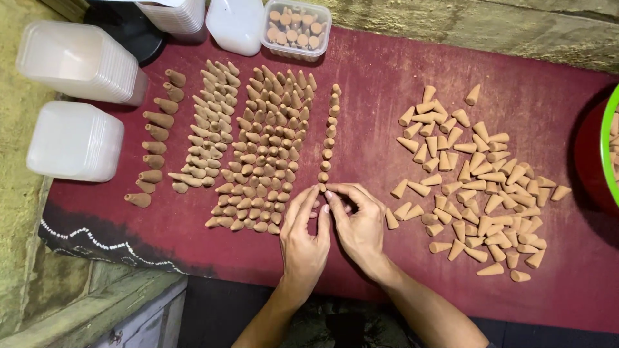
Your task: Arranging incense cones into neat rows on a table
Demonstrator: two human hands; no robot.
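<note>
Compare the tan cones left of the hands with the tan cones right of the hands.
The small tan clay-like cones left of the hands stand packed in ordered rows and columns; the tan cones on the right lie tipped over in a loose scatter, pointing every way. The left group reaches the clear lidded box of cones; the right group lies near the green-rimmed red tub. Both share colour, shape and the dark red cloth.

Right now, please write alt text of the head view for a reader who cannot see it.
Left hand and right hand meet at the near end of a single row of cones on a dark red cloth. Loose cones lie scattered to the right, lid stacks far left.
</note>
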